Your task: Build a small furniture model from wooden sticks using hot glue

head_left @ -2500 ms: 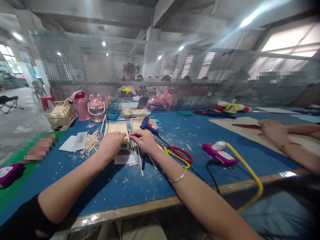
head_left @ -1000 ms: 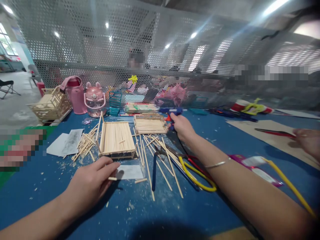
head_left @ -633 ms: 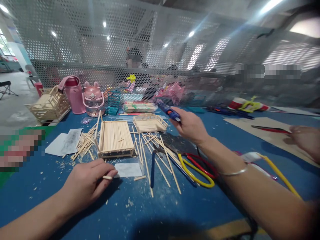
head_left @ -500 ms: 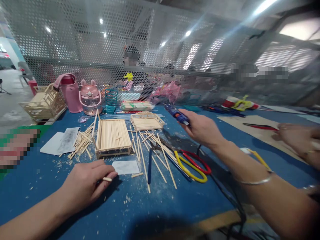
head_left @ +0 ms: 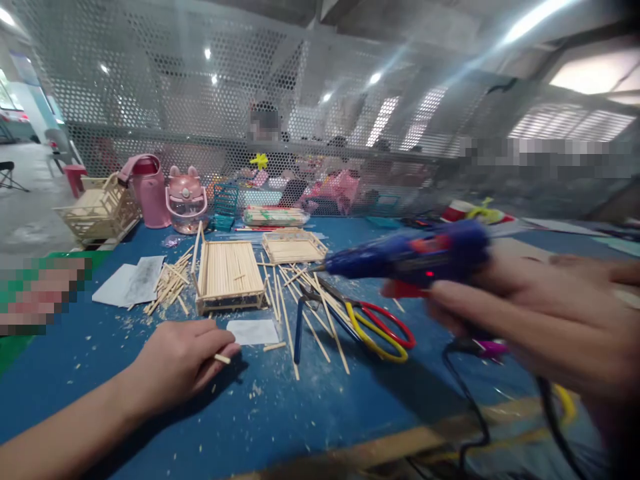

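Observation:
My left hand [head_left: 185, 350] rests on the blue tabletop with its fingers closed on a short wooden stick [head_left: 222, 359], whose end pokes out. In my right hand [head_left: 520, 313], blurred by motion, is a blue hot glue gun [head_left: 395, 257] with a small red light lit. Its nozzle points left, above the loose sticks. A larger stick-built tray [head_left: 227, 270] with low railings stands beyond my left hand, and a smaller stick frame [head_left: 291, 248] lies behind it. Next to my left fingers is a white paper piece [head_left: 254, 331].
Scissors with red and yellow handles [head_left: 377, 343] and blue-handled pliers [head_left: 299, 333] lie among scattered sticks [head_left: 327, 327]. Pink bottles [head_left: 151, 193] stand at the back left before a perforated metal screen [head_left: 200, 107]. The gun's black cable [head_left: 470, 400] hangs over the front edge.
My right hand has brought the glue gun from the back of the table nearer to me and rightward; its nozzle now points left. My left hand keeps its stick, nearly unmoved.

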{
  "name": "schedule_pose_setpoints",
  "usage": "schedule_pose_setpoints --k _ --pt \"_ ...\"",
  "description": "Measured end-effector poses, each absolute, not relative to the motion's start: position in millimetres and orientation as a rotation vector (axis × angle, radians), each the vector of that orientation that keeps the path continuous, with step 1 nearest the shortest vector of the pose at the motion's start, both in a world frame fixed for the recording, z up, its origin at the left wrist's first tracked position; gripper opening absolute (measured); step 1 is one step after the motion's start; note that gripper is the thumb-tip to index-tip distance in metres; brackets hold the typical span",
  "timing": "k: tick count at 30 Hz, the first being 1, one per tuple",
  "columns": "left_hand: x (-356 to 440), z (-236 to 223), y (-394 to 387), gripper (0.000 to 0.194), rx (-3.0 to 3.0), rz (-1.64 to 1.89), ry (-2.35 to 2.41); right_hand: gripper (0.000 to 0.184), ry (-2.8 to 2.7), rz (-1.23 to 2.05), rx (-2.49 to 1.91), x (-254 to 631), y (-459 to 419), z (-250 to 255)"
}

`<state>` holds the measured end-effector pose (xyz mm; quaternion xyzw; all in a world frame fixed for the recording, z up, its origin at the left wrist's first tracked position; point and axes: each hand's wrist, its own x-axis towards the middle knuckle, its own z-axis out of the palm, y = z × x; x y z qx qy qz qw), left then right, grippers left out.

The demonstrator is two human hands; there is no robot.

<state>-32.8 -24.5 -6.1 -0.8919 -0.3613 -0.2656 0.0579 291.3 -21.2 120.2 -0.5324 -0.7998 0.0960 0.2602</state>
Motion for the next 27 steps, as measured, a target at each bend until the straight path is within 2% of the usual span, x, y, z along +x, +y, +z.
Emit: schedule_pose_setpoints --k 4,9,13,17,27 --pt "-42 7 -25 0.017 -2.526 -1.226 -1.323 0.037 -2.312 0.458 -1.310 247 6 115" --pt "-56 8 -17 0.021 -2.016 -1.870 -1.941 0.039 -2.394 0.442 -1.333 236 20 114" --pt "-63 4 -11 0.035 -2.005 -2.010 -2.253 0.039 -2.418 0.408 -1.363 234 21 114" --pt "-62 1 -12 0.044 -1.967 -2.165 -2.295 0.038 -2.437 0.413 -1.359 233 24 111" --pt "-60 -8 -15 0.044 -2.085 -2.316 -2.265 0.036 -2.434 0.398 -1.321 230 25 110"
